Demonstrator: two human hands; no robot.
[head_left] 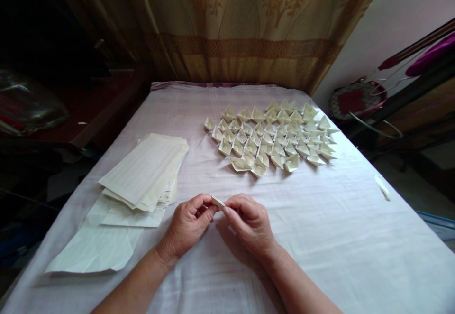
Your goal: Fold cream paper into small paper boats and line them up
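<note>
My left hand [186, 224] and my right hand [249, 221] meet low in the middle of the view, both pinched on a small folded piece of white paper [218, 202] held between their fingertips just above the cloth. Beyond the hands, several finished folded paper boats [273, 136] lie packed together on the table. A stack of lined paper sheets [145, 169] sits to the left of my left hand, with larger loose sheets [95, 247] under it.
A white cloth covers the table [355, 238]. A small paper scrap [382, 187] lies near the right edge. A patterned curtain [234, 24] hangs behind the table. Dark furniture stands left; a rack with hangers [359, 103] stands right.
</note>
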